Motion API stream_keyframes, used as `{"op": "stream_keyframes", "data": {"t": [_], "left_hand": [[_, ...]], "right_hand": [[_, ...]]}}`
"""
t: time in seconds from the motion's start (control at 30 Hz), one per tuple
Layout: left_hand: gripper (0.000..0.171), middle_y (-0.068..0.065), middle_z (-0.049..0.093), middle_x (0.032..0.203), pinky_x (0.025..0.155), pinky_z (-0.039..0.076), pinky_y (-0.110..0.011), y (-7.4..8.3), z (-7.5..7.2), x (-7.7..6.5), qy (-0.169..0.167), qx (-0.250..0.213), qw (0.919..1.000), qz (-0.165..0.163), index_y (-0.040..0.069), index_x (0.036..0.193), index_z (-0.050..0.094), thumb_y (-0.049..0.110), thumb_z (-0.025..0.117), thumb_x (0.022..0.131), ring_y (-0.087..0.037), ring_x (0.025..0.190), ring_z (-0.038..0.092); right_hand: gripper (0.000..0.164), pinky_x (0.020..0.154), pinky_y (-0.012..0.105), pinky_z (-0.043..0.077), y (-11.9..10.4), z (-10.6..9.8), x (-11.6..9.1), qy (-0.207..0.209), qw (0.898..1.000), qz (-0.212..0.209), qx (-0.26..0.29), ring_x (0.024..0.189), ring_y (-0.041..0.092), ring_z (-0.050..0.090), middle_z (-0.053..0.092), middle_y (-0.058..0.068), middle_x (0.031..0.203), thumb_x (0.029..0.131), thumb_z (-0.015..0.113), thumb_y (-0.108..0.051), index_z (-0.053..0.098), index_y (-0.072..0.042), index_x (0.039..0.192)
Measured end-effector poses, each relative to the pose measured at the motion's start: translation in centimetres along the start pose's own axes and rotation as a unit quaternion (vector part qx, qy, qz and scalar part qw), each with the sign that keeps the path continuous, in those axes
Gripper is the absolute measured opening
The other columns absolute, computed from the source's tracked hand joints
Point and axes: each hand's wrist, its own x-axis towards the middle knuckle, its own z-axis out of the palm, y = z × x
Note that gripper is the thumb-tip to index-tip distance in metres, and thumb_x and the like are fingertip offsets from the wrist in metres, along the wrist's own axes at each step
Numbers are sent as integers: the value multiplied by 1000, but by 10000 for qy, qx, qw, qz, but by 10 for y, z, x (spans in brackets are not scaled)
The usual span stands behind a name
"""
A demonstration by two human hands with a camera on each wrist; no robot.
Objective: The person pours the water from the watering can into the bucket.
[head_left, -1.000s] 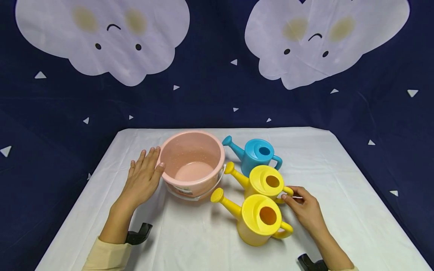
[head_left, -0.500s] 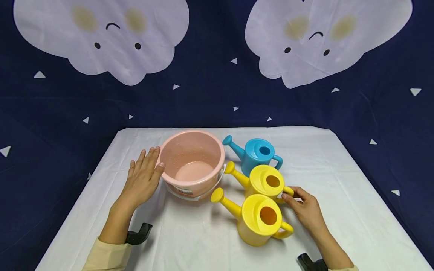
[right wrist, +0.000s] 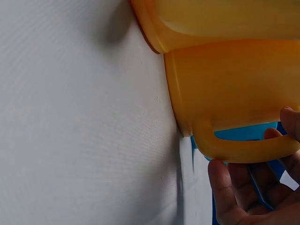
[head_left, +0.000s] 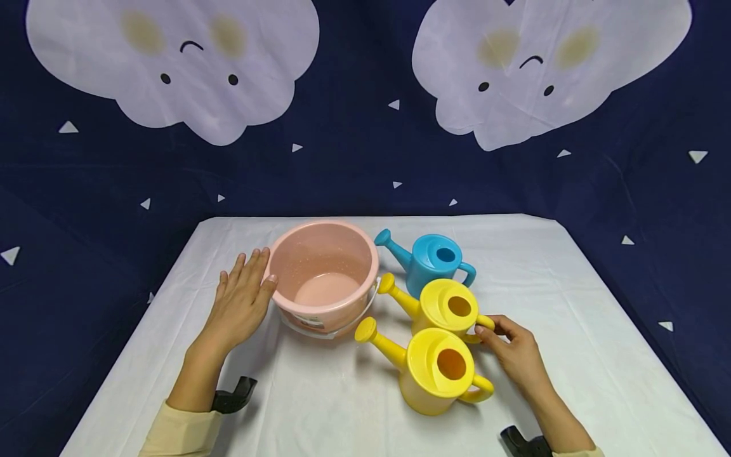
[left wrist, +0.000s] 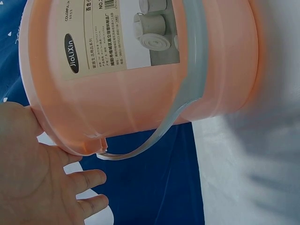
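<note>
My left hand (head_left: 240,308) touches the left rim of a pink bucket (head_left: 328,314), its fingers straight. Up close in the left wrist view, the bucket (left wrist: 140,105) shows a paper label and a pale carrying handle (left wrist: 171,112) hanging against its side. On the right, my right hand (head_left: 516,352) grips the handle of the middle yellow watering can (head_left: 436,304), which stands on the table. Fingers and thumb sit about that can's handle (right wrist: 248,151) in the right wrist view. A second yellow watering can (head_left: 422,387) is in front, and a blue watering can (head_left: 425,270) behind.
A white cloth (head_left: 320,400) covers the table. Behind it hangs a dark blue backdrop (head_left: 354,171) with clouds and small white triangles. The three cans stand close together right of the bucket, spouts pointing left.
</note>
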Motion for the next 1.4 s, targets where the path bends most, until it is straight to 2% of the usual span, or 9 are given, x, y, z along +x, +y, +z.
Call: {"op": "stream_keyframes", "data": {"t": [0.27, 0.43, 0.73, 0.97, 1.2, 1.4], "left_hand": [[62, -17, 11, 159, 114, -6, -62, 0, 1, 0, -28, -9, 10000, -16, 17, 153, 7, 49, 21, 102, -35, 148, -4], [62, -17, 11, 159, 115, -7, -61, 0, 1, 0, -37, -10, 10000, -10, 17, 153, 7, 49, 20, 101, -34, 148, -5], [62, -17, 10, 159, 114, -6, -62, 0, 1, 0, -51, 12, 10000, -28, 17, 153, 6, 49, 20, 101, -35, 148, -5], [62, -16, 10, 159, 114, -7, -62, 1, 0, 0, -60, 14, 10000, -27, 17, 153, 7, 48, 20, 102, -35, 148, -5], [62, -15, 10, 159, 114, -7, -62, 2, -2, 0, -57, 14, 10000, -6, 17, 153, 6, 49, 19, 101, -34, 148, -5], [62, -15, 10, 160, 114, -7, -62, 1, 0, 0, -44, 13, 10000, -21, 18, 153, 7, 49, 20, 101, -34, 148, -5]], "right_hand": [[31, 71, 14, 44, 1, 0, 0, 15, 9998, 112, 149, 80, 1, 54, 65, -6, 84, 88, 65, -38, 69, -12, 104], [31, 68, 14, 50, 1, 1, 0, 12, 9992, 129, 366, 76, 1, 57, 65, -3, 82, 88, 65, -35, 69, -9, 104], [33, 68, 15, 52, 1, 1, 0, -4, 9989, 181, 444, 75, 4, 60, 66, -1, 83, 88, 65, -36, 68, -8, 105], [35, 70, 17, 54, 0, 1, -1, 11, 9982, 226, 552, 76, 7, 61, 65, -7, 84, 88, 65, -36, 68, -6, 106], [35, 68, 19, 54, 0, -2, 1, 87, 9980, 208, 593, 74, 9, 61, 65, -8, 82, 89, 64, -35, 68, -6, 107], [34, 71, 22, 57, -4, -9, 1, 139, 9937, 22, 1115, 77, 5, 63, 63, -17, 85, 90, 63, -28, 66, -1, 110]]}}
